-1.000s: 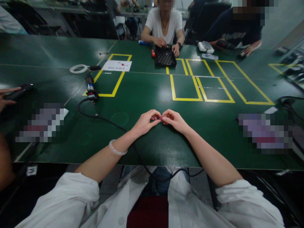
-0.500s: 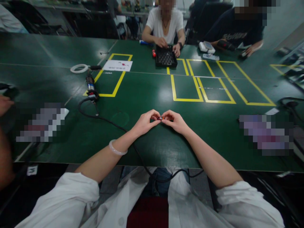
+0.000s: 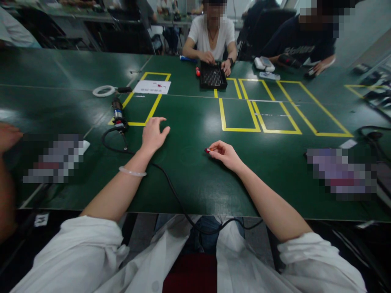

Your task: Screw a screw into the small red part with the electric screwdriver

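My right hand (image 3: 224,153) rests on the green table (image 3: 189,179) near its front edge, fingers pinched on a small red part (image 3: 207,150). My left hand (image 3: 153,134) hovers above the table further left, fingers apart and holding nothing. It is between the small red part and a cylindrical tool (image 3: 117,114) with a black cable (image 3: 171,183) that runs under my left forearm and off the table edge.
Yellow tape rectangles (image 3: 241,114) mark the table. A white ring (image 3: 103,90) and a paper sheet (image 3: 152,86) lie at the back left. A black tray (image 3: 213,75) sits before a person in white opposite; another person sits at the far right. Someone's hand (image 3: 7,136) shows at the left edge.
My left hand let go of the small red part and moved left and forward, opening. My right hand stays put, still pinching the part.
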Available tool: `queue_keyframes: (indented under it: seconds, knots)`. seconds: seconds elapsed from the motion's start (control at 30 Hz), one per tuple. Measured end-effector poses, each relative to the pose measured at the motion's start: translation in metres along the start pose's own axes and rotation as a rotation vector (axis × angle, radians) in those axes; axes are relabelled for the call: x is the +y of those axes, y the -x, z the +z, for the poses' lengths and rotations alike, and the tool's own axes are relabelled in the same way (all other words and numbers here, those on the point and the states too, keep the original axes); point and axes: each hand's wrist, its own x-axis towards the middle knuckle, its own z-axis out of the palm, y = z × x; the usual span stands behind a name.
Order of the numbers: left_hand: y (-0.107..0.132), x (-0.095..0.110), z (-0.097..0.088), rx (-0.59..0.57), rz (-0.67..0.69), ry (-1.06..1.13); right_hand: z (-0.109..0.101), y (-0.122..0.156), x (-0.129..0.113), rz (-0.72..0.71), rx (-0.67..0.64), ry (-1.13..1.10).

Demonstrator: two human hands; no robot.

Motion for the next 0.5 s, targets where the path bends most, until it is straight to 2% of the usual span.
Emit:
queue_keyframes:
  seconds: [0.17,0.3,0.4,0.47,0.5]
  knots:
    - [-0.028,-0.088,-0.039,-0.016,-0.31,-0.331,0.0,0.0,0.001,-0.008,-0.018,0.018]
    - [-0.039,-0.143,-0.061,-0.139,-0.483,-0.358,0.0,0.0,0.001,0.0,-0.025,0.012]
    - [-0.047,-0.165,-0.067,-0.199,-0.501,-0.321,0.0,0.0,0.001,-0.006,-0.021,0.007]
    - [-0.049,-0.169,-0.067,-0.194,-0.499,-0.303,0.0,-0.001,0.002,-0.011,-0.016,0.018]
    - [-0.049,-0.168,-0.067,-0.173,-0.455,-0.278,0.0,-0.001,0.002,-0.013,-0.015,0.028]
